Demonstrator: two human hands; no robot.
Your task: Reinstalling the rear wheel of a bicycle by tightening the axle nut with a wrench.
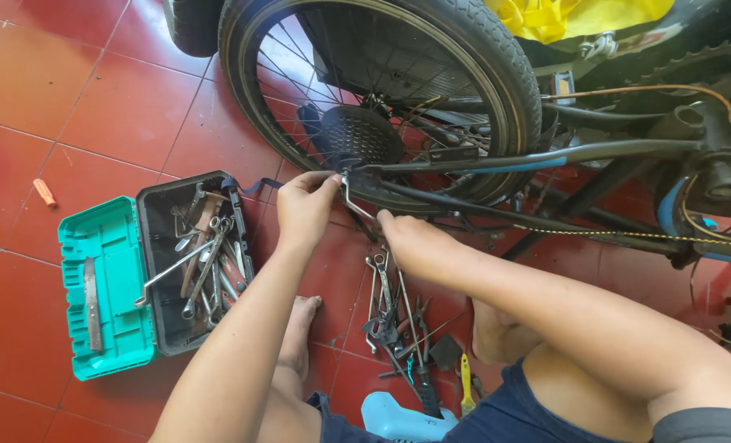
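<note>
Right now both hands meet on a wrench at the rear wheel's axle.

Nearest, loose tools [394,316] lie scattered on the red tile floor [70,107] between the knees. Just beyond, the right hand [410,242] is closed around the lower end of a slim metal wrench [355,201], which runs from about 5 o'clock up to 11 o'clock, its head pointing at the hub. The left hand [304,205] sits at 9 o'clock of the wrench, fingers pinched together at its upper end by the axle, so it is the nearer one to the fastening. Farther left, an open teal toolbox [107,287] holds spanners. Beyond the hands stands the bicycle wheel [496,74] with its cog cluster [357,135].
</note>
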